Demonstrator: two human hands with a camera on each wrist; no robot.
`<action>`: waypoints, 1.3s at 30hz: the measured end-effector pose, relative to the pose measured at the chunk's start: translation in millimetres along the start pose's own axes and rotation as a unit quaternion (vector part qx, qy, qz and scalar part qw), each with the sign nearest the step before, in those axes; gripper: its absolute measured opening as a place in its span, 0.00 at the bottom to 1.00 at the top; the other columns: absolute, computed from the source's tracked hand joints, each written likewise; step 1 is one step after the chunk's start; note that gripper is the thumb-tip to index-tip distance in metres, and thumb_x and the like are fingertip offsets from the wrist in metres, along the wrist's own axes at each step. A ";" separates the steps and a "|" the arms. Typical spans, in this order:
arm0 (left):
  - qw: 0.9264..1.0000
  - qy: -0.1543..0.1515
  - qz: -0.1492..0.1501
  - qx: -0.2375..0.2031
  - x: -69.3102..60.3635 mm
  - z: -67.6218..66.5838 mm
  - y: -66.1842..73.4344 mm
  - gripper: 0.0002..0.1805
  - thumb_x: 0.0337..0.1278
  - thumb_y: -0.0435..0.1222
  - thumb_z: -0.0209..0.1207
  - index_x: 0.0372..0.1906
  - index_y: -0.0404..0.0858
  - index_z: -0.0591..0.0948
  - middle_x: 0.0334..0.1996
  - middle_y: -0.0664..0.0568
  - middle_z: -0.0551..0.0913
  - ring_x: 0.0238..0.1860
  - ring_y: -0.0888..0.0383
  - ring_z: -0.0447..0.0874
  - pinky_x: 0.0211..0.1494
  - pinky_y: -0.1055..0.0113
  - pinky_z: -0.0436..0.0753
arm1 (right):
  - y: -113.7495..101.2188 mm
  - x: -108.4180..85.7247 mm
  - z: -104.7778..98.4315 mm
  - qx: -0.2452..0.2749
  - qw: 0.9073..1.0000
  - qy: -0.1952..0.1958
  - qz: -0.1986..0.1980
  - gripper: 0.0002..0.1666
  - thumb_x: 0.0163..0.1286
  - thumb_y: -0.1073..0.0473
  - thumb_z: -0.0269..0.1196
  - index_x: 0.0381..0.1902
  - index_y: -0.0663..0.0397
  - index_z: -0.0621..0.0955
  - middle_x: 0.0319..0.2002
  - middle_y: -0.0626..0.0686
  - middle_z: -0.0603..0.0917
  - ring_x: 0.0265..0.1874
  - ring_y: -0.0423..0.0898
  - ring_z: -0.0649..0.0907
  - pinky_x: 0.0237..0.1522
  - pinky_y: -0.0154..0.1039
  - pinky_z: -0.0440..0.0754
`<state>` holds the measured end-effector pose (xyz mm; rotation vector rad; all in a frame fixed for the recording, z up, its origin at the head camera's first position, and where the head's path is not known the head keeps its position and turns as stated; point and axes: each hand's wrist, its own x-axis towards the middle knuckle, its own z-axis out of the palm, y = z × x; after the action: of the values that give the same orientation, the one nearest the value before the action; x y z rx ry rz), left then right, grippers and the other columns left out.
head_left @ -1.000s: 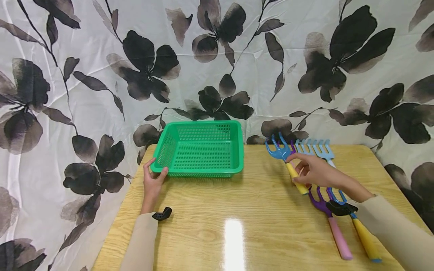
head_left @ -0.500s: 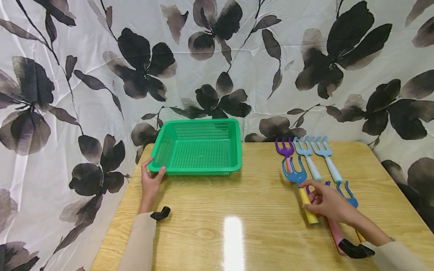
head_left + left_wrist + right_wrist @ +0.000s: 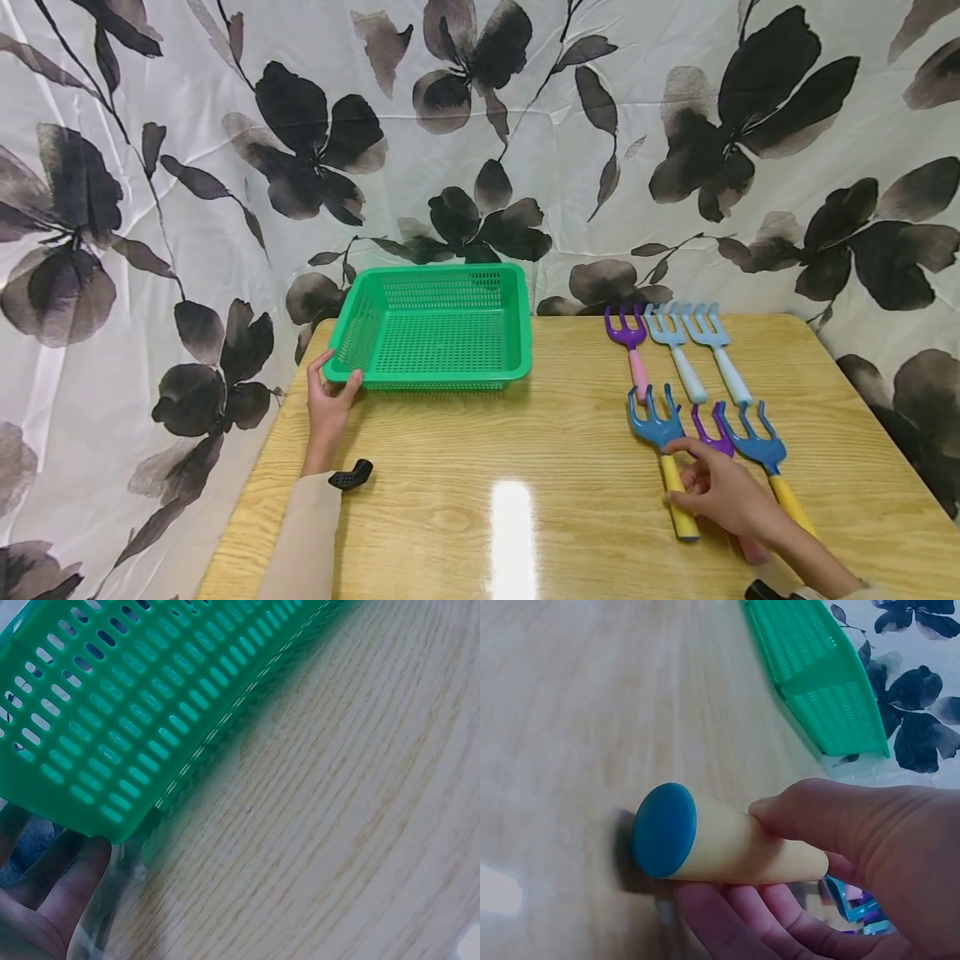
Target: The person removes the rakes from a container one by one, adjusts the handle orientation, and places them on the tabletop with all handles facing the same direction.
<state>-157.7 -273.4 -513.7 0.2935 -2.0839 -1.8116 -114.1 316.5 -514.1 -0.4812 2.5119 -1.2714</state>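
In the head view my left hand [image 3: 330, 417] grips the near left corner of a green plastic basket [image 3: 517, 375], thumb on its front side. The left wrist view shows fingertips against the perforated basket wall [image 3: 142, 720]. My right hand [image 3: 723, 487] pinches the yellow handle of a blue hand cultivator [image 3: 658, 429], its curved prongs pointing away from me. Up close in the right wrist view, the handle [image 3: 727, 844] with its blue end cap lies between thumb and fingers. Partly hidden behind this hand is a purple cultivator [image 3: 716, 442] with a pink handle. Another blue cultivator [image 3: 761, 450] lies right of it.
A row of hand forks lies at the back right of the wooden table [image 3: 420, 500]: a purple one [image 3: 626, 336] with a pink handle and two light blue ones, a left fork [image 3: 667, 336] and a right fork [image 3: 708, 336]. A floral cloth [image 3: 600, 208] hangs behind.
My right hand has brought the blue cultivator toward me and slightly right, down from beside the back row to the left of the purple cultivator. The left hand stays at the basket corner.
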 end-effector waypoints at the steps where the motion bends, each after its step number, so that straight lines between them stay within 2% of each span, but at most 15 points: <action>1: 1.000 -0.001 -0.001 0.000 -0.3 -0.4 -0.1 0.40 0.69 0.42 0.66 0.78 0.45 0.59 0.65 0.35 0.74 0.58 0.58 0.77 0.49 0.77 0.80 | 0.0 -0.9 2.0 0.001 1.000 0.001 0.005 0.35 0.61 0.60 0.77 0.62 0.62 0.74 0.28 0.52 0.78 0.20 0.39 0.76 0.20 0.36 0.76; 8: 1.000 -0.006 -0.004 -0.006 -0.6 -2.5 -1.2 0.40 0.69 0.42 0.65 0.78 0.46 0.58 0.65 0.35 0.74 0.59 0.56 0.76 0.50 0.76 0.79 | -2.3 -5.0 11.0 0.003 1.000 -0.001 0.027 0.37 0.59 0.59 0.78 0.62 0.61 0.74 0.28 0.52 0.79 0.20 0.39 0.76 0.21 0.35 0.76; 10: 1.000 -0.003 -0.005 -0.010 2.7 -3.9 -9.7 0.40 0.69 0.43 0.65 0.79 0.49 0.58 0.66 0.37 0.73 0.60 0.57 0.76 0.51 0.76 0.79 | -2.7 -5.6 12.3 0.000 1.000 -0.002 0.031 0.37 0.59 0.58 0.78 0.62 0.61 0.74 0.28 0.51 0.79 0.19 0.39 0.76 0.20 0.35 0.76; 15: 1.000 -0.002 -0.006 -0.015 0.7 -3.7 -8.5 0.40 0.69 0.42 0.65 0.79 0.48 0.58 0.66 0.38 0.73 0.60 0.59 0.76 0.51 0.77 0.79 | -2.6 -5.7 11.6 -0.005 0.999 -0.009 0.047 0.37 0.59 0.57 0.78 0.62 0.61 0.74 0.28 0.51 0.79 0.20 0.39 0.76 0.21 0.35 0.76; 17: 1.000 -0.003 -0.007 -0.013 -2.1 -2.7 -1.4 0.40 0.69 0.41 0.65 0.78 0.45 0.58 0.66 0.36 0.73 0.59 0.59 0.76 0.51 0.77 0.79 | -3.2 -5.6 10.8 -0.006 0.999 -0.012 0.051 0.37 0.59 0.57 0.78 0.62 0.61 0.75 0.29 0.52 0.78 0.20 0.40 0.76 0.21 0.35 0.77; 18: 1.000 -0.003 -0.006 -0.012 -1.7 -2.9 -2.4 0.40 0.69 0.41 0.65 0.78 0.45 0.58 0.66 0.36 0.73 0.59 0.59 0.76 0.51 0.77 0.79 | -3.9 -5.6 10.7 -0.009 0.998 -0.012 0.053 0.37 0.58 0.57 0.78 0.62 0.61 0.75 0.30 0.52 0.78 0.21 0.40 0.76 0.21 0.35 0.77; 28: 1.000 -0.001 0.002 -0.021 11.4 -7.4 -35.1 0.40 0.70 0.42 0.64 0.79 0.53 0.57 0.68 0.40 0.72 0.62 0.58 0.75 0.53 0.78 0.78 | -7.0 -5.1 10.0 -0.012 0.998 -0.016 0.065 0.36 0.58 0.57 0.78 0.60 0.62 0.76 0.31 0.53 0.77 0.22 0.41 0.77 0.21 0.38 0.81; 34: 1.000 0.003 0.015 -0.018 13.8 -5.8 -38.7 0.39 0.70 0.43 0.65 0.78 0.54 0.58 0.67 0.40 0.73 0.60 0.59 0.76 0.52 0.78 0.78 | -7.6 -5.4 10.6 -0.005 0.997 -0.013 0.071 0.35 0.58 0.58 0.78 0.60 0.62 0.76 0.31 0.53 0.77 0.22 0.42 0.77 0.21 0.40 0.82; 39: 1.000 -0.012 0.002 -0.008 13.4 -8.8 -37.7 0.40 0.70 0.44 0.64 0.79 0.54 0.56 0.69 0.38 0.71 0.65 0.55 0.74 0.53 0.78 0.78 | -7.4 -4.4 8.1 -0.006 0.998 -0.027 0.063 0.35 0.60 0.56 0.77 0.61 0.62 0.75 0.32 0.54 0.77 0.23 0.42 0.77 0.21 0.39 0.81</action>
<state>-169.4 -292.5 -548.0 0.2643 -2.0835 -1.8382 -105.6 308.4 -512.2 -0.3500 2.4629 -1.1823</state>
